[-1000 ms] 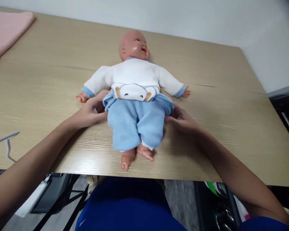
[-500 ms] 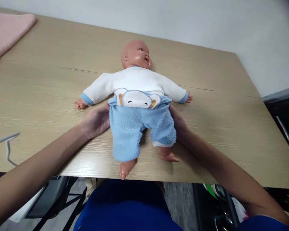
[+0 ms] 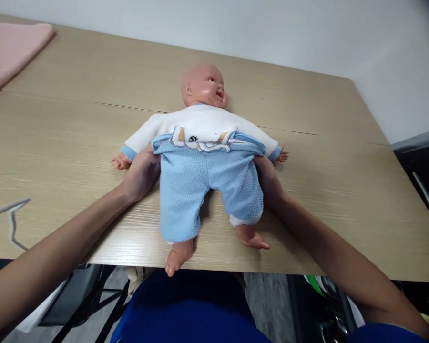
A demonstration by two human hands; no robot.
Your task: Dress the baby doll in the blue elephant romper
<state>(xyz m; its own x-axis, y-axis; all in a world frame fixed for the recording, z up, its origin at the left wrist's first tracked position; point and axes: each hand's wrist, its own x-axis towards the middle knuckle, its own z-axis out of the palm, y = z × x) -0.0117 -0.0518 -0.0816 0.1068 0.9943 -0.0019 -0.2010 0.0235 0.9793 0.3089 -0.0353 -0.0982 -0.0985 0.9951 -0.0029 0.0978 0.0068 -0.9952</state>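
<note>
A baby doll [image 3: 202, 85] lies on its back on the wooden table, its head turned to the right and its feet toward me. It wears a white fleece top [image 3: 203, 116] with blue cuffs and light blue fleece trousers [image 3: 180, 190]. My left hand [image 3: 143, 174] grips the trouser waistband at one hip, fingers partly hidden under the cloth. At the other hip my right hand [image 3: 269, 178] holds the waistband, its fingers mostly covered. Between them the waistband is stretched wide, and the white animal-face patch [image 3: 203, 140] is crumpled.
A folded pink cloth [image 3: 14, 52] lies at the table's far left. Near the front left is a white hanger [image 3: 12, 214], partly behind my left forearm. The table [image 3: 343, 200] meets a white wall at the back. Below its front edge stands a dark chair [image 3: 71, 295].
Both hands have moved up and outward, spreading the waistband wider. The animal-face patch has gone from flat to crumpled. The doll's feet have shifted slightly toward me.
</note>
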